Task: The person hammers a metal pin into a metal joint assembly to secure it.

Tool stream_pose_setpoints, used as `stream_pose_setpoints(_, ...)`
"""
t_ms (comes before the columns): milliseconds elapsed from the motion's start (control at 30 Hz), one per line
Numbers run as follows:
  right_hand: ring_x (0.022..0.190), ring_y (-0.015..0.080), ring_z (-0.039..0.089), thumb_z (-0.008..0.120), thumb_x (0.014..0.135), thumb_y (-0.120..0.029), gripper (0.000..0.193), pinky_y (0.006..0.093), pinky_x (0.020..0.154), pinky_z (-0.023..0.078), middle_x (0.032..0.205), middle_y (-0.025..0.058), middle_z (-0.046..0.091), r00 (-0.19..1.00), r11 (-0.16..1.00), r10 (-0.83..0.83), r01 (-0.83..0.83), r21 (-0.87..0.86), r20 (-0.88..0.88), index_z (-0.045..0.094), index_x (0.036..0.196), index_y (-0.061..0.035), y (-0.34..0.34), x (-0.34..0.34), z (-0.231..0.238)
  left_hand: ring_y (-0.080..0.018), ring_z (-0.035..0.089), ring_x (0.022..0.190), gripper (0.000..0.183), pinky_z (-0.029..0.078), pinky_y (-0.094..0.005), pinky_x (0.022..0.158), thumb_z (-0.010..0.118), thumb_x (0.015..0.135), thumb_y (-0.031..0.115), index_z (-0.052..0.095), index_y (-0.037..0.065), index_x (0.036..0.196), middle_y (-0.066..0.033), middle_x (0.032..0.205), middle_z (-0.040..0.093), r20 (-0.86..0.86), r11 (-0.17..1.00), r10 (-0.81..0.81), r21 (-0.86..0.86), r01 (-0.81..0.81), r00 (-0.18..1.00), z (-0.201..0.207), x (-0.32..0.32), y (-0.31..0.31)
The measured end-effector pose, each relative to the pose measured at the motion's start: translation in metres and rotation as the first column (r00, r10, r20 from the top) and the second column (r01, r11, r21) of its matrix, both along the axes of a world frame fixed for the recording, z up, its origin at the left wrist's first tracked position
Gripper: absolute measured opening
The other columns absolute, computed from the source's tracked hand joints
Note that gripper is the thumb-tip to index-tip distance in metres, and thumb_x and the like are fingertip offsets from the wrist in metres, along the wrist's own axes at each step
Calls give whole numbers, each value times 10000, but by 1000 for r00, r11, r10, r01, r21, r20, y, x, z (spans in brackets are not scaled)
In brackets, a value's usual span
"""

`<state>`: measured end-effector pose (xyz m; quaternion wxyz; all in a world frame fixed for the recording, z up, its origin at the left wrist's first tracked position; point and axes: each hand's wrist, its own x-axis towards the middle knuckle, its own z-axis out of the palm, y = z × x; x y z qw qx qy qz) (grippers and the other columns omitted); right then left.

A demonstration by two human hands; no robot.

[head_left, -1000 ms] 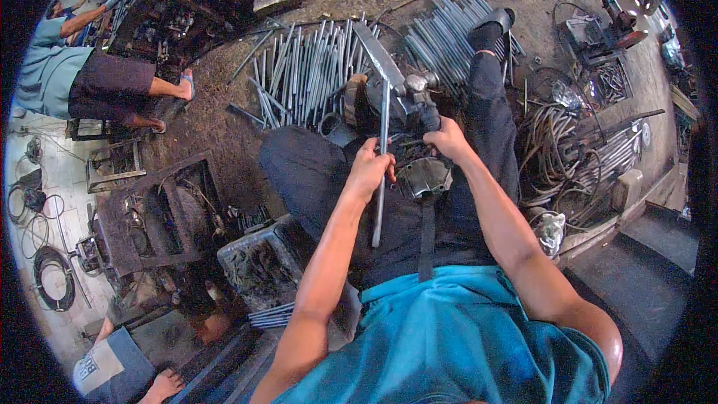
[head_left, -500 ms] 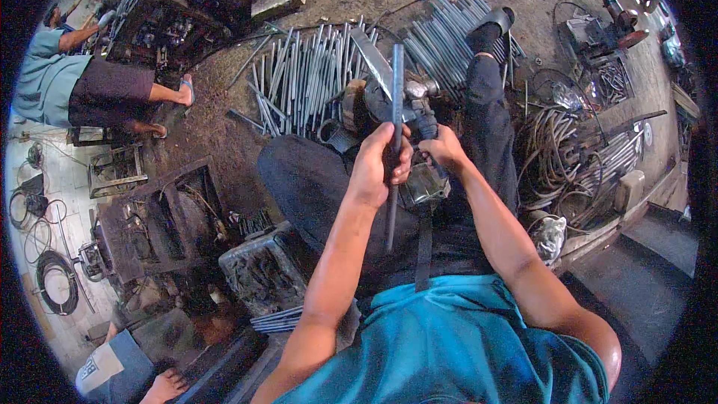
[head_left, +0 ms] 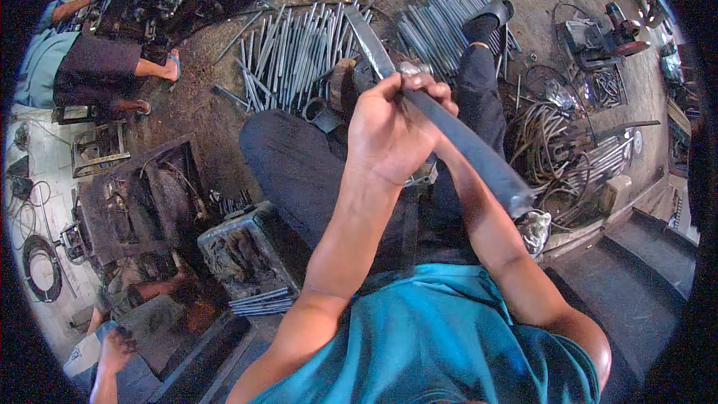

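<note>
My left hand point(head_left: 393, 123) is closed around a grey metal rod point(head_left: 479, 153), palm turned up. The rod slants from the fingers down to the right, passing over my right forearm point(head_left: 493, 228); its near end is blurred. My right hand is hidden behind the left hand and the rod, so its fingers do not show. Just beyond the left fingers, a flat metal bar point(head_left: 366, 37) sticks out away from me, over a metal device between my legs that is mostly covered by my hands.
Loose metal rods point(head_left: 299, 60) lie heaped ahead, with another pile point(head_left: 441, 30) beside my sandalled foot point(head_left: 490, 19). Coiled cable point(head_left: 550, 142) and a grinder-like machine point(head_left: 609, 34) are at right. A dark container point(head_left: 254, 254) stands at left. Other people are at the left.
The rod has swung from upright to slanting down rightward as my left hand turned palm up. My right hand, earlier seen at a dark handle, is now covered. The view has shifted slightly.
</note>
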<state>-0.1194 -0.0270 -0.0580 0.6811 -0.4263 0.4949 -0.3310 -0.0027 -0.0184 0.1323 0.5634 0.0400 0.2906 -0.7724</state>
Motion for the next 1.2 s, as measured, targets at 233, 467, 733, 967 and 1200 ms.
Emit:
stream_pose_setpoints(233,1186,212,491,685,783,-171,390,361,1063,357,1262,66,481,404,758,328,427,-493,854,535,1142,-157,-16,34,31,-311,507,860,102,531,-397,702,458,789,-12,528,15,858,-134,894,498,192,968,-112,-200,150,975,-5,-8,11)
stream_pose_setpoints(467,1113,244,542,589,852,-120,115,489,1115,277,1002,85,600,751,473,157,513,-716,641,515,936,-147,-19,25,-14,-291,474,945,198,501,-350,714,485,807,20,587,3,976,-107,928,513,-1,915,-171,-370,159,985,3,-7,15)
stream_pose_setpoints(733,1231,304,453,588,876,-101,334,491,1139,197,1168,109,526,985,878,-107,158,-453,136,500,1188,-179,95,-11,196,-243,459,997,162,500,-284,735,496,895,64,548,-21,1023,-79,960,520,-131,899,-148,-431,78,980,26,-9,19)
stream_pose_setpoints(967,1222,260,448,590,867,-92,273,450,1132,185,1149,117,549,880,760,-308,456,-463,362,527,1124,-156,53,65,216,-207,455,922,294,518,-211,642,535,935,159,434,-24,1141,-82,958,522,-165,907,-127,-419,48,978,25,0,25)
stream_pose_setpoints(1200,1169,177,468,586,856,-80,110,388,1107,205,1073,128,595,577,409,-409,808,-424,706,564,960,-110,48,126,211,-236,653,860,158,604,-293,781,479,961,123,553,-8,1011,-111,1086,516,-19,921,-35,-389,25,999,35,-4,30)
